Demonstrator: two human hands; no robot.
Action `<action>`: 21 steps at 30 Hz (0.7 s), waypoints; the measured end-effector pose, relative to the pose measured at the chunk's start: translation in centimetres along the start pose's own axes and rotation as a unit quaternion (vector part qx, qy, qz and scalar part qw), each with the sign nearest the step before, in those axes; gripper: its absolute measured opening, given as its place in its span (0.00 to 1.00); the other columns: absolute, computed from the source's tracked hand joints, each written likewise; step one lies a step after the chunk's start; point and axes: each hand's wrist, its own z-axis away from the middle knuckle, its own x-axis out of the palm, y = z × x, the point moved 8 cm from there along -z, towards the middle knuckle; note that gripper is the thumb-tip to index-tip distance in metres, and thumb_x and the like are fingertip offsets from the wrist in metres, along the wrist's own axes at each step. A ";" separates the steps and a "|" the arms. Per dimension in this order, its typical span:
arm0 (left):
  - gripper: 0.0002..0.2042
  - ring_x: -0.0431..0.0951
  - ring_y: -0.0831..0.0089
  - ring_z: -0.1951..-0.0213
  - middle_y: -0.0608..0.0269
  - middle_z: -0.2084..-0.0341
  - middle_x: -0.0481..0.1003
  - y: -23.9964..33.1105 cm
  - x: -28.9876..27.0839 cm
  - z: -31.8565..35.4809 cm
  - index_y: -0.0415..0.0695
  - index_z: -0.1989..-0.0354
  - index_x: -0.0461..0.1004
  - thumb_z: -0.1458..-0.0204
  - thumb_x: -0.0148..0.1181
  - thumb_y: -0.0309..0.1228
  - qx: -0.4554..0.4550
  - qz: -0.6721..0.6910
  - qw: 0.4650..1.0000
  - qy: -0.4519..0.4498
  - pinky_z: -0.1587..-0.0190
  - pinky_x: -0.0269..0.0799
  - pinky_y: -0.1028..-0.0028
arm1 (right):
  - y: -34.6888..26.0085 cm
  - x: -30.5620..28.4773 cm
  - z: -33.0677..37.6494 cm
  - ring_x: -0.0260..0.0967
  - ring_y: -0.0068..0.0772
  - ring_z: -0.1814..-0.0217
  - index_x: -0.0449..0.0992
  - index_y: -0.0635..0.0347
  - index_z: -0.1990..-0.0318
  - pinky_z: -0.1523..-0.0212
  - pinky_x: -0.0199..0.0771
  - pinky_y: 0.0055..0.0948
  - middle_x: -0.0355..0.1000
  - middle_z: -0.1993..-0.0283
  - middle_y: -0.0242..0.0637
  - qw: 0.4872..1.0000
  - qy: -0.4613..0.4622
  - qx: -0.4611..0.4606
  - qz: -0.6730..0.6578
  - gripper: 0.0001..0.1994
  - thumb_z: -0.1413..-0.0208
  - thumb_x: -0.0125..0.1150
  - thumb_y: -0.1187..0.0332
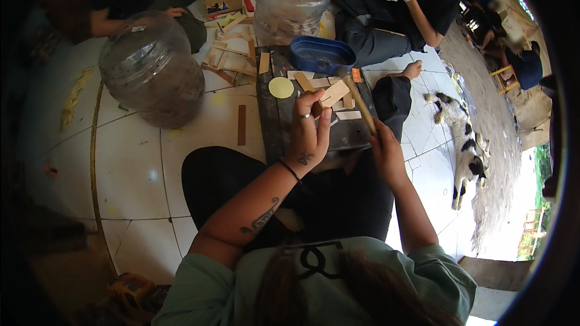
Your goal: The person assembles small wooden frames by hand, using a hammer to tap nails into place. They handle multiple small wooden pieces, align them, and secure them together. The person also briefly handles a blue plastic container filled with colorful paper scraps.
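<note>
My left hand (310, 130) is raised over a low dark table, its thumb and fingers closed on a small pale wooden block (334, 93). A thin dark line, perhaps a nail or a slot, shows on the block's near end. My right hand (388, 152) grips the wooden handle of a hammer (361, 104), whose head points away from me beside the block. On the table (275, 127) around them lie a round yellow disc (281, 87), several small wood pieces (304, 81) and a blue oval tub (323, 54) at the far edge.
Two large clear plastic containers (151, 72) stand ahead and left. Wooden frames and strips (229, 57) lie between them on white tiles. A brown strip (241, 125) rests left of the table. Other people sit nearby, one (423, 12) ahead right. A black-and-white cat (462, 139) lies at right.
</note>
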 end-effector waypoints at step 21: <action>0.14 0.66 0.71 0.53 0.53 0.55 0.63 0.1 -0.8 -0.3 0.38 0.46 0.54 0.38 0.39 0.28 -0.018 0.027 0.999 0.021 0.46 0.58 0.70 | -8.5 -6.4 2.8 0.68 0.30 0.72 0.57 0.63 0.36 0.70 0.69 0.26 0.69 0.64 0.44 0.992 -0.064 0.044 -0.103 0.24 0.42 0.43 0.80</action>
